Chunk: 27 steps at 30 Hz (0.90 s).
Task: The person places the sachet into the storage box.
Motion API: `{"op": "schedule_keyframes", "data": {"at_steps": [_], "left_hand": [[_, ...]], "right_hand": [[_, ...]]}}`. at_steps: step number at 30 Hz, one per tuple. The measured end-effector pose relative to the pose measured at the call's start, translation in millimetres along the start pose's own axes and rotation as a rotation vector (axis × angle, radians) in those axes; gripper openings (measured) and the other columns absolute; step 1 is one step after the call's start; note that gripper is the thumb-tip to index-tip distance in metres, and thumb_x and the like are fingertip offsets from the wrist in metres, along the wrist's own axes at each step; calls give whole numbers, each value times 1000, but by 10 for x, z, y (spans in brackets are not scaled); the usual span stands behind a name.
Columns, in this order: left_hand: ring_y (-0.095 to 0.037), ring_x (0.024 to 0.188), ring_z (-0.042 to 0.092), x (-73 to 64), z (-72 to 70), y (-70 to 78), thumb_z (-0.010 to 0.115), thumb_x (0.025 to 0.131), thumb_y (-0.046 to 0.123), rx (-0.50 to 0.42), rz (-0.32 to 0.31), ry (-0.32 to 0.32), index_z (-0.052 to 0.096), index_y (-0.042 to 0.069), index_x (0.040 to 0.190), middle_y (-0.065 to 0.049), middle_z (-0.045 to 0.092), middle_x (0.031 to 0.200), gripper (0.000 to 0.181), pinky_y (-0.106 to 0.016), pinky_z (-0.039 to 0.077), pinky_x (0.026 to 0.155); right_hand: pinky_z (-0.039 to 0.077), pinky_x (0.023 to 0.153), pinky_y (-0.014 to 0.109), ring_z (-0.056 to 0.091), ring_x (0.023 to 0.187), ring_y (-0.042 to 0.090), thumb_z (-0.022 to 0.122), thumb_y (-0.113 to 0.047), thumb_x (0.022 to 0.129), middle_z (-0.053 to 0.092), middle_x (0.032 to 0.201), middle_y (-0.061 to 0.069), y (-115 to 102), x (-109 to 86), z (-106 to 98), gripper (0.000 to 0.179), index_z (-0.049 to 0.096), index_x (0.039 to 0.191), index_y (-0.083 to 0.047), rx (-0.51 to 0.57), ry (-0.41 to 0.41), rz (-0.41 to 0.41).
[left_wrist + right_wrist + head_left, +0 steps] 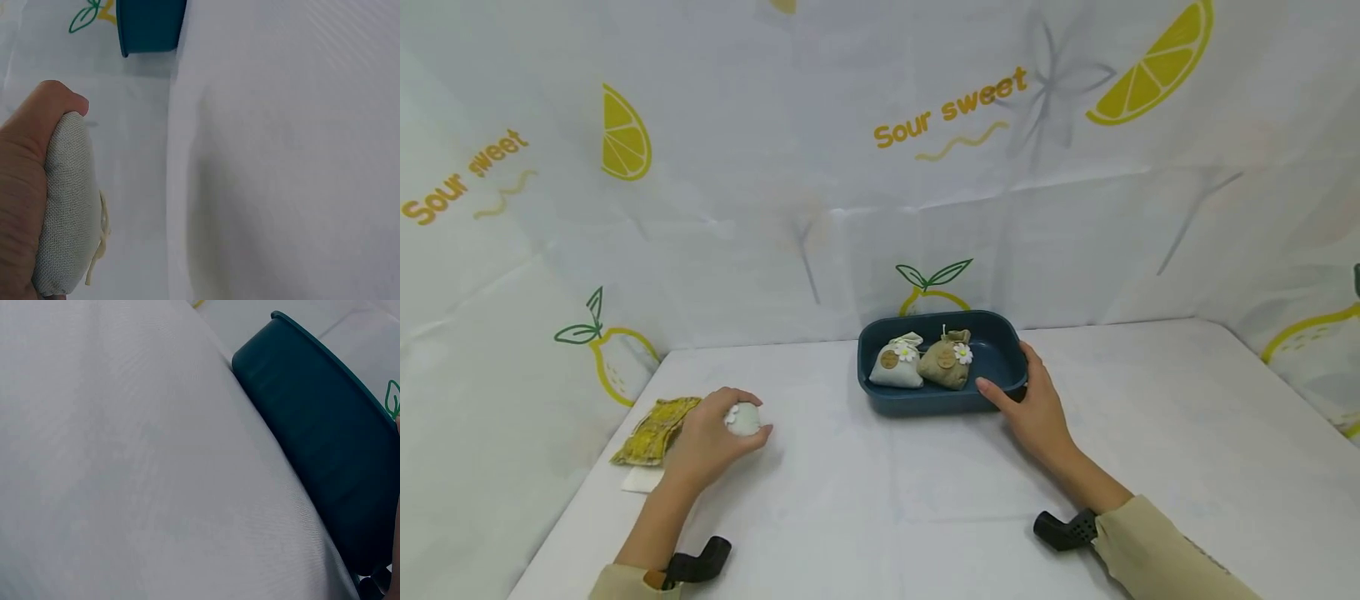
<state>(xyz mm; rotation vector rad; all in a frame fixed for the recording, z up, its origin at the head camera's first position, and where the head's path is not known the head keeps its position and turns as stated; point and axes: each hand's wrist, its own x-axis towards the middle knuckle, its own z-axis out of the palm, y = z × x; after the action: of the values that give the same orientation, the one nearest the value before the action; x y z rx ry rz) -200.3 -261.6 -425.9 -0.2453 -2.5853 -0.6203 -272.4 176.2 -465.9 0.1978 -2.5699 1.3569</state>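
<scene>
My left hand [703,442] grips a small pale cloth sachet [745,419] between thumb and fingers, over the left part of the table. The left wrist view shows the sachet's woven side [65,206] and a thin cord tied on it. With thumb and fingers, my right hand [1036,417] holds the right end of a dark teal rectangular tray [891,406]. Inside the tray, on its left side, a white sachet [891,375] and a brown sachet [945,371] sit side by side, each with a daisy. The tray's outer wall [325,444] fills the right of the right wrist view.
A yellow patterned pouch [651,433] lies behind my left hand, partly hidden by it. Something flat and white [642,479] shows below it. A white cloth covers the table [850,517], and a lemon-printed cloth [760,167] hangs close behind the tray.
</scene>
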Motion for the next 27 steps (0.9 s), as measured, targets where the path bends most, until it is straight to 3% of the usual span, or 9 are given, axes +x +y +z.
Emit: {"op": "schedule_keyframes", "data": {"at_steps": [8,15,22,27], "left_hand": [[-17,90,62,305,60,415,88,75,21,-81,95,-5,71,14,102,-1,73,101,32,-32,53,70],[-20,100,63,590,217,850,87,77,25,-130,119,-41,71,15,105,0,72,107,34,-37,57,80],[-21,104,64,846,444,1221,87,77,22,-181,246,-49,72,14,105,-1,72,105,33,-40,57,89],[-22,110,64,1002,624,1441,86,79,24,-198,285,-70,72,13,107,-1,73,107,33,-41,56,96]], "right_hand": [[23,122,65,24,154,42,69,-48,93,23,166,23,9,0,19,98,14,162,-6,-6,-2,3],[23,122,65,22,154,43,69,-48,93,22,166,23,3,2,2,98,13,162,-6,-7,1,5],[23,121,65,23,154,43,68,-47,93,22,166,24,0,-3,-9,98,13,162,-5,-8,0,11],[24,121,65,25,153,43,68,-46,93,23,165,24,-21,-6,-7,97,13,162,-4,5,-4,11]]}}
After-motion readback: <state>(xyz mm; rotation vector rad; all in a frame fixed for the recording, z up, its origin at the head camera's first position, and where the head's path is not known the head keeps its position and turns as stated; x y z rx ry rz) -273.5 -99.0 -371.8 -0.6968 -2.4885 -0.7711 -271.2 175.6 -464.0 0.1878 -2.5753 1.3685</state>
